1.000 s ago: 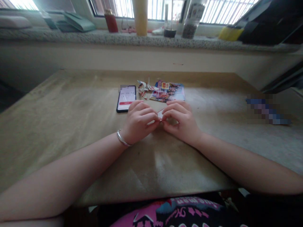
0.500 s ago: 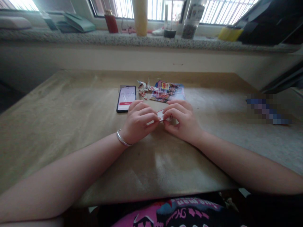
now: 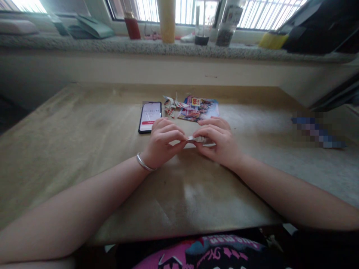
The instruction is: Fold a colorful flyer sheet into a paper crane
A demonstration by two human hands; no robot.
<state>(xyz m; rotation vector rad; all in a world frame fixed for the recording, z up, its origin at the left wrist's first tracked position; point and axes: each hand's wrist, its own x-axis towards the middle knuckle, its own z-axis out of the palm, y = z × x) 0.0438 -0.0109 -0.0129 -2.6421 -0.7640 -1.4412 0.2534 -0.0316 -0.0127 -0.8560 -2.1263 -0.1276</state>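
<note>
On the desk (image 3: 84, 149), the left hand (image 3: 161, 144) and right hand (image 3: 220, 144) kept fingers (image 3: 174, 135) pinched on the small paper strip (image 3: 194, 139), which had dropped flatter, suggesting a crease being pressed.

Most of paper (image 3: 197, 139) hidden between fingertips of left hand (image 3: 162, 144) and right hand (image 3: 218, 144); shape unclear. Text on phone (image 3: 150, 116) too small to read. Pixelated patch (image 3: 318, 129) far right, unidentifiable. Yellow bottle (image 3: 166, 20) cut by top edge. Folded scraps (image 3: 171, 104) too small to make out.

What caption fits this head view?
Left hand and right hand pinch a small white folded paper over a tan wooden table.
</note>
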